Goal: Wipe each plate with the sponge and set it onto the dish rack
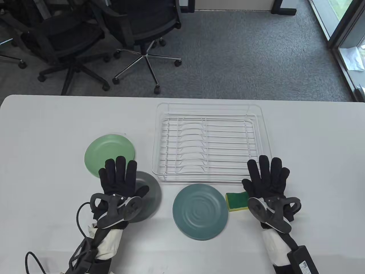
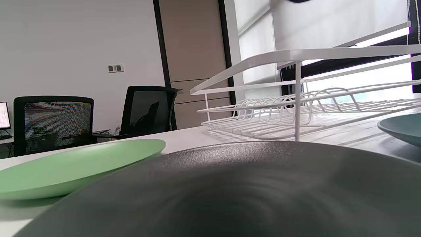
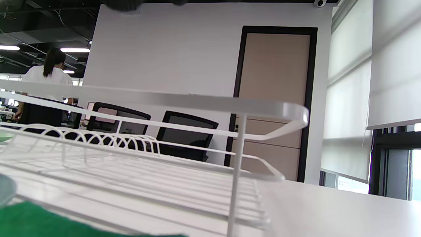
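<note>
Both hands lie flat with fingers spread and hold nothing. The left hand (image 1: 119, 182) rests over the gray plate (image 1: 149, 194), its fingertips (image 1: 121, 161) reaching the rim of the light green plate (image 1: 109, 152). The sponge (image 1: 236, 201) sits just beside the right hand (image 1: 266, 182), by its thumb. The teal plate (image 1: 199, 215) lies between the hands. The plates look smooth and round, so one could slip in a glove. The wire dish rack (image 1: 209, 142), past the fingertips, has thin slots; a plate put in crooked could tip.
</note>
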Motion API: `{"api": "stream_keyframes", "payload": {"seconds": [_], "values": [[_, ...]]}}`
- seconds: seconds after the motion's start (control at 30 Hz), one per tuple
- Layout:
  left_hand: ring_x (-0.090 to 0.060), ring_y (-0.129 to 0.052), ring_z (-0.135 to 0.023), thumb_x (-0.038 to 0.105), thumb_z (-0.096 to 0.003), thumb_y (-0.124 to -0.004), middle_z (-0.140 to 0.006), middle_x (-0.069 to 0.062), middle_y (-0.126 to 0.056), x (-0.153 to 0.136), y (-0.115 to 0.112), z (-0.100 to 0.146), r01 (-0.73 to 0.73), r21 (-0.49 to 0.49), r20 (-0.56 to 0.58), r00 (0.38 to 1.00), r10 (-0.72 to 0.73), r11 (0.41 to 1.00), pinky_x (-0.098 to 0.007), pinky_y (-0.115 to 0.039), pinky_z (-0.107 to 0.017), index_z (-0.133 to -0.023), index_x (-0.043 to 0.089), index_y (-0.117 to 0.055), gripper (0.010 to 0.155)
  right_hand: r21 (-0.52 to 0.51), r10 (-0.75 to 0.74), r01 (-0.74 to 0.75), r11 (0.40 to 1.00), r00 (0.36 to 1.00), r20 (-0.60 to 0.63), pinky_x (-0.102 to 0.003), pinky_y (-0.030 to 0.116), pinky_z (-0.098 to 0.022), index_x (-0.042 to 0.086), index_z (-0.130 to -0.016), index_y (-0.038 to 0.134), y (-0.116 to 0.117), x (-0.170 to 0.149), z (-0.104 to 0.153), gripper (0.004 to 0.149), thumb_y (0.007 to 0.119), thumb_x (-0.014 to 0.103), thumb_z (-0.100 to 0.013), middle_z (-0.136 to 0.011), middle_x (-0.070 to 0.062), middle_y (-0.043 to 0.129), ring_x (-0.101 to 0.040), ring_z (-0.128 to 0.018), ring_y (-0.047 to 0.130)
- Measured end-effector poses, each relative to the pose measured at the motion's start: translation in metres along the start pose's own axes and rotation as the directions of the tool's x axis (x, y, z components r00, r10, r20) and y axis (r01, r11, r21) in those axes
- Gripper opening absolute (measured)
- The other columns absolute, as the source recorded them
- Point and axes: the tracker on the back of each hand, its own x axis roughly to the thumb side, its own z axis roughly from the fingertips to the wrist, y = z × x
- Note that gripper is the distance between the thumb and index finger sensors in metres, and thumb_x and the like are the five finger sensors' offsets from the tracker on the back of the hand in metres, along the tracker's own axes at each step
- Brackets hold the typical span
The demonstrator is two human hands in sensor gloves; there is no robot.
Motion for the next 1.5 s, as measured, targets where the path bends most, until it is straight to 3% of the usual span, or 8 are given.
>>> {"api": "stream_keyframes", "payload": {"seconds": [0.67, 0.77, 0.83, 0.97, 1.13, 1.23, 1.3, 1.5], "values": [[-0.068, -0.006, -0.096, 0.057, -0.059, -0.052, -0.114, -0.042, -0.007, 0.006, -0.001, 0.0, 0.019, -0.016, 0.022, 1.0, -0.019, 1.0, -0.08, -0.023, -0.066, -0.115, 0.0, -0.006, 0.092, 0.022, -0.004, 0.004, 1.0, 1.0, 0.024, -0.064, 0.012, -0.067, 0.018, -0.117, 0.022, -0.002, 0.003, 0.0, 0.066, 0.051, 0.044, -0.062, -0.12, -0.022, 0.016, -0.05, -0.1, 0.005], [-0.067, -0.006, -0.096, 0.057, -0.0591, -0.052, -0.114, -0.042, -0.007, 0.006, -0.001, 0.0, 0.02, -0.015, 0.02, 1.0, -0.02, 1.0, -0.08, -0.023, -0.066, -0.115, 0.0, -0.006, 0.092, 0.047, -0.034, 0.03, 0.998, 0.996, 0.08, -0.066, 0.024, -0.073, 0.021, -0.116, 0.026, -0.005, 0.006, 0.0, 0.072, 0.06, 0.047, -0.058, -0.121, -0.018, 0.019, -0.049, -0.103, 0.011], [-0.068, -0.006, -0.096, 0.057, -0.0591, -0.052, -0.114, -0.042, -0.007, 0.006, -0.001, 0.0, 0.02, -0.016, 0.019, 1.0, -0.019, 1.0, -0.08, -0.023, -0.066, -0.115, 0.0, -0.006, 0.092, 0.066, -0.059, 0.05, 0.997, 0.988, 0.146, -0.062, 0.036, -0.076, 0.02, -0.116, 0.031, -0.01, 0.008, -0.001, 0.077, 0.067, 0.048, -0.054, -0.121, -0.017, 0.029, -0.047, -0.106, 0.024], [-0.068, -0.006, -0.096, 0.057, -0.0592, -0.052, -0.114, -0.042, -0.007, 0.006, -0.001, 0.0, 0.02, -0.019, 0.017, 1.0, -0.02, 1.0, -0.08, -0.023, -0.066, -0.115, 0.0, -0.006, 0.092, 0.156, -0.11, 0.073, 0.985, 0.965, 0.239, -0.055, 0.054, -0.076, 0.016, -0.115, 0.038, -0.014, 0.016, -0.002, 0.081, 0.074, 0.047, -0.05, -0.118, -0.017, 0.045, -0.042, -0.104, 0.047], [-0.067, -0.006, -0.096, 0.057, -0.0591, -0.052, -0.114, -0.042, -0.007, 0.007, -0.001, 0.0, 0.021, -0.023, 0.019, 1.0, -0.021, 1.0, -0.08, -0.023, -0.066, -0.115, 0.0, -0.007, 0.092, 0.292, -0.128, 0.041, 0.955, 0.95, 0.285, -0.051, 0.064, -0.073, 0.015, -0.113, 0.048, -0.004, 0.024, -0.003, 0.077, 0.077, 0.045, -0.048, -0.112, -0.015, 0.061, -0.038, -0.098, 0.065], [-0.067, -0.006, -0.096, 0.057, -0.0592, -0.052, -0.114, -0.042, -0.007, 0.007, -0.002, 0.0, 0.019, -0.027, 0.02, 1.0, -0.019, 0.999, -0.08, -0.023, -0.066, -0.115, 0.0, -0.007, 0.092, 0.384, -0.134, 0.011, 0.923, 0.946, 0.295, -0.052, 0.063, -0.073, 0.014, -0.113, 0.049, 0.007, 0.026, -0.003, 0.077, 0.077, 0.045, -0.048, -0.112, -0.018, 0.061, -0.041, -0.099, 0.062], [-0.067, -0.007, -0.096, 0.057, -0.0591, -0.052, -0.114, -0.042, -0.007, 0.007, -0.002, -0.001, 0.02, -0.028, 0.021, 1.0, -0.019, 0.999, -0.08, -0.024, -0.066, -0.115, 0.0, -0.007, 0.092, 0.439, -0.129, -0.013, 0.898, 0.948, 0.292, -0.053, 0.061, -0.074, 0.012, -0.114, 0.046, 0.015, 0.027, -0.002, 0.08, 0.077, 0.045, -0.048, -0.117, -0.025, 0.051, -0.048, -0.102, 0.054], [-0.068, -0.007, -0.096, 0.057, -0.0592, -0.052, -0.114, -0.042, -0.008, 0.008, -0.002, -0.001, 0.02, -0.033, 0.025, 0.999, -0.019, 0.999, -0.08, -0.024, -0.066, -0.115, 0.0, -0.007, 0.092, 0.56, -0.107, -0.084, 0.824, 0.948, 0.3, -0.058, 0.055, -0.075, 0.009, -0.117, 0.036, 0.04, 0.027, 0.0, 0.087, 0.077, 0.044, -0.048, -0.119, -0.025, 0.043, -0.049, -0.104, 0.047]]}}
